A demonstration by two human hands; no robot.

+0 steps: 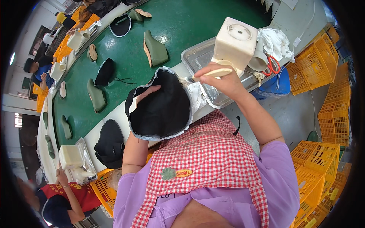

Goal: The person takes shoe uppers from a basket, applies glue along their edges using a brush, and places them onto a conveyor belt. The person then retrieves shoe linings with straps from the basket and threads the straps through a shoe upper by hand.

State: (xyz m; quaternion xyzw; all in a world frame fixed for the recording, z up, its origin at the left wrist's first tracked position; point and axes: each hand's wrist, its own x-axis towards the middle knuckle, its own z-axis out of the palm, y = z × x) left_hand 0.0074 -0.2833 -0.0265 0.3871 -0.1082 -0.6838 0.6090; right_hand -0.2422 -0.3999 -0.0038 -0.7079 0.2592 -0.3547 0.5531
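In front of my chest, my left hand (149, 92) holds up a black fabric shoe upper (163, 112) with a pale edge all round. Its thumb shows over the inner side; the other fingers are hidden behind the fabric. My right hand (225, 83) grips a brush (217, 73) by its pale handle, and the bristles touch or nearly touch the upper's right edge. Beyond that hand, a cream box-shaped container (236, 41) stands in a metal tray (198, 53). Another black upper (109, 142) lies on the pale table edge to the left.
Green wedge soles (156, 49) and more black uppers lie on the green conveyor belt (129, 68). Red-handled scissors (272, 65), a white cloth (274, 42) and a blue bin (280, 83) are at the right. Yellow crates (315, 167) stand behind. Co-workers sit along the left.
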